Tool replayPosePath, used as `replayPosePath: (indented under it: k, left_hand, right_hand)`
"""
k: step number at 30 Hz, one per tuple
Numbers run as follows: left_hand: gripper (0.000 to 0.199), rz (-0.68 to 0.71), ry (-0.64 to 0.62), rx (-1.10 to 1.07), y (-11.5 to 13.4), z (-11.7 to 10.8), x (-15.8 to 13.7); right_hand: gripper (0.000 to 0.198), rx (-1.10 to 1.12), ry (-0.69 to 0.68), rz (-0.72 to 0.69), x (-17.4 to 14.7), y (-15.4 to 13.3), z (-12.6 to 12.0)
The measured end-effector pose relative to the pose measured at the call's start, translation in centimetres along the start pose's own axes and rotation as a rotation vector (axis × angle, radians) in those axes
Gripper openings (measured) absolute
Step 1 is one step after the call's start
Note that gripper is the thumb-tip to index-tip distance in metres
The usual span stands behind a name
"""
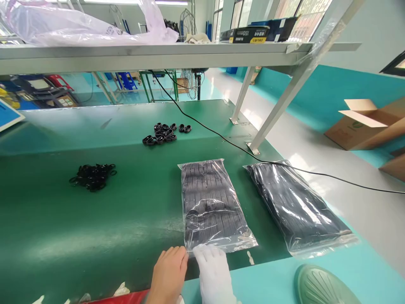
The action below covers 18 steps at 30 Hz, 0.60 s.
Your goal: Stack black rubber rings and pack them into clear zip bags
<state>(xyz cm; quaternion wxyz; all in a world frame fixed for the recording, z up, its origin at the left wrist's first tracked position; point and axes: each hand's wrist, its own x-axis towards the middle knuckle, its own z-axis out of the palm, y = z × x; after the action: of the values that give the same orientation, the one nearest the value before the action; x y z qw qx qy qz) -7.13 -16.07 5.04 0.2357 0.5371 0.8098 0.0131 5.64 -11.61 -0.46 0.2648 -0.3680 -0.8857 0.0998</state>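
Observation:
A clear zip bag (pixel 210 198) packed with rows of thin black parts lies flat on the green table in front of me. At its near left corner, my bare left hand (pixel 171 266) is closed with the thumb side against the bag's edge. My right hand (pixel 212 266), in a white glove, has its fingers bent over the near sealed edge of the same bag. The fingertips of both hands are partly hidden. A second filled bag (pixel 297 202) lies to the right, near the table's side edge.
A pile of black rings (pixel 93 176) lies at left, and more black rings (pixel 163 134) sit farther back. A black cable (pixel 205 126) crosses the table and the second bag. Overhead runs a shelf (pixel 158 55). Beyond the right edge are an open carton (pixel 363 122) and a green stool (pixel 325 285).

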Motion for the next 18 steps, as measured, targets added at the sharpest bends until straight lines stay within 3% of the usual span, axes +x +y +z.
replayPosePath:
  k: [11,14,16,18]
  left_hand:
    - [0.033,0.095,-0.077,-0.1,-0.5,-1.0,0.7]
    - [0.027,0.074,-0.128,-0.129,-1.1,-1.9,0.2]
    - [0.019,0.032,-0.193,-0.232,-1.4,-2.8,0.3]
    - [0.018,-0.067,-0.173,-0.38,-1.5,-3.5,1.2]
  right_hand:
    - [0.047,-0.135,0.044,-0.048,0.0,0.7,1.0]
    - [0.045,-0.095,0.022,-0.071,-0.3,0.8,0.8]
    - [0.045,-0.079,0.052,-0.084,-0.5,0.9,0.6]
    - [0.046,-0.056,0.074,-0.082,-0.6,0.8,0.6]
